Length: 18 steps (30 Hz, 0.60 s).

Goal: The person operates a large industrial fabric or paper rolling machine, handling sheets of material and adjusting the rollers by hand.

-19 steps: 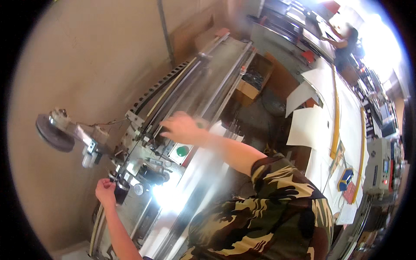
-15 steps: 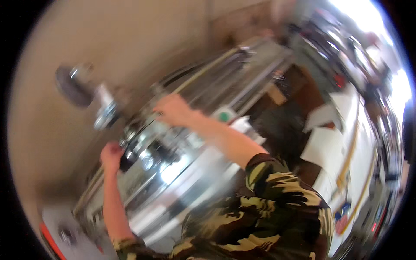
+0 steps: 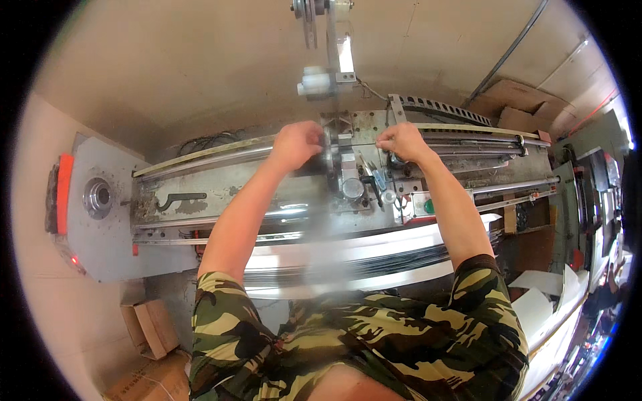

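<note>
My left hand (image 3: 297, 145) is curled closed at the left side of a metal machine head (image 3: 345, 157) in the middle of a long railed bench machine. Its fingertips are partly hidden, and I cannot make out what they hold. Across from it, right of the head, my right hand (image 3: 402, 142) pinches the end of a thin wire-like strand (image 3: 364, 144) that runs left to the head. Just below the hands lie slim hand tools (image 3: 376, 177), near a round metal knob (image 3: 353, 188) and a green push button (image 3: 429, 206).
A dark hook spanner (image 3: 182, 199) rests on the bed left of my left forearm. Metal rails (image 3: 221, 160) run along the machine to a grey end plate (image 3: 107, 207). Long shiny strips (image 3: 348, 267) are stacked before me. A bracket with white rollers (image 3: 314, 81) hangs above; cardboard boxes (image 3: 150, 327) stand lower left.
My view has turned and steadied, so the machine now lies level across it. My right hand has come to the right side of the head, my left to its left side.
</note>
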Each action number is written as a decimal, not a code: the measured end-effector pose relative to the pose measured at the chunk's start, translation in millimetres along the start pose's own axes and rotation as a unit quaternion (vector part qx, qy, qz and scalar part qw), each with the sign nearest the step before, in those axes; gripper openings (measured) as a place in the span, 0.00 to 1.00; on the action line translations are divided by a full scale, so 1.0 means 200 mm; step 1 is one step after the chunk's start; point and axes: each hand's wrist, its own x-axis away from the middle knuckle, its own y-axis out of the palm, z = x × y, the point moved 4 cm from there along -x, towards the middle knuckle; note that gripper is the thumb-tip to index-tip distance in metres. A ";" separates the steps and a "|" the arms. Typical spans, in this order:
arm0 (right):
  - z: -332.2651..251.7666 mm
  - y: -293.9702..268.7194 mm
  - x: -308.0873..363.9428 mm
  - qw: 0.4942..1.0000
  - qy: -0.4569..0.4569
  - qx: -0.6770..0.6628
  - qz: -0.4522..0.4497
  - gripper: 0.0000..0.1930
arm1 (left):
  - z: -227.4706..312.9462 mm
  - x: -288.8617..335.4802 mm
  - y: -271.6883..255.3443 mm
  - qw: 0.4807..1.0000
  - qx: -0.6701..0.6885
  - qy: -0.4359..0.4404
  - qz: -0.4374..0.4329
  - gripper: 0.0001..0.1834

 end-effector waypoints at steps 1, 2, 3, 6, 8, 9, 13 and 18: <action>0.00 0.01 0.01 1.000 0.011 -0.005 0.007 0.13 | 0.02 0.04 -0.03 0.999 -0.009 0.031 0.015 0.22; -0.01 0.01 0.03 0.999 -0.004 0.009 0.041 0.12 | 0.05 0.10 -0.04 0.998 -0.037 0.056 -0.011 0.28; -0.03 0.01 0.04 0.997 -0.020 0.021 0.071 0.11 | 0.05 0.17 -0.03 0.994 -0.072 0.081 -0.003 0.29; -0.12 0.06 0.03 0.993 -0.023 0.046 0.108 0.10 | 0.04 0.32 -0.05 0.978 -0.158 0.134 0.000 0.39; -0.16 0.07 0.00 0.994 -0.013 0.039 0.101 0.10 | 0.03 0.35 -0.02 0.976 -0.178 0.125 0.023 0.39; -0.16 0.08 -0.01 0.996 -0.013 0.021 0.090 0.10 | 0.04 0.36 0.00 0.973 -0.194 0.117 0.036 0.39; -0.34 0.20 -0.11 0.992 -0.045 0.004 0.116 0.06 | -0.13 0.39 -0.03 0.949 -0.266 0.121 0.119 0.31; -0.38 0.35 -0.18 0.995 -0.024 0.072 0.068 0.16 | -0.23 0.43 -0.09 0.956 -0.255 0.068 0.125 0.24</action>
